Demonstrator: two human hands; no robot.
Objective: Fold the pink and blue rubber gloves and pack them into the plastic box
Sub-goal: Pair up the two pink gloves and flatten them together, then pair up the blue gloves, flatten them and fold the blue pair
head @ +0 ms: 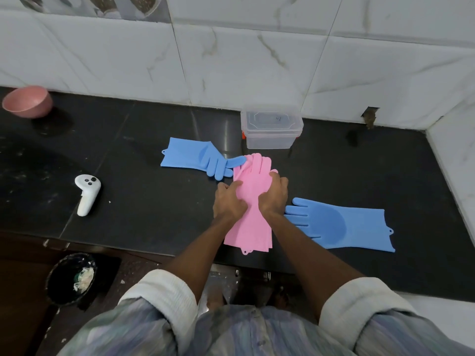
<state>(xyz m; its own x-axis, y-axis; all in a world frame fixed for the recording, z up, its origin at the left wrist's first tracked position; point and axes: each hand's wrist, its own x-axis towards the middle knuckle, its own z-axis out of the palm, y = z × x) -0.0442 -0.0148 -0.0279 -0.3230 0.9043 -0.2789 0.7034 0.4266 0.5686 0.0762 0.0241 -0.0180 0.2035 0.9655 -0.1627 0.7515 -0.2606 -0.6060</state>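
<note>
The pink gloves [250, 227] lie stacked flat in the middle of the black counter, fingers pointing away from me. My left hand [228, 201] presses on their left side and my right hand [273, 197] grips their right side at the palm. One blue glove [195, 156] lies flat to the upper left, its fingertips touching the pink fingers. A second blue glove [341, 226] lies flat to the right. The clear plastic box [271, 129] with its lid on stands behind the pink gloves, near the wall.
A pink bowl [27, 101] sits at the far left of the black counter [141, 201]. A white hand controller [87, 194] lies left of the gloves. A black bin [70, 278] stands on the floor at lower left. Tiled walls bound the counter at back and right.
</note>
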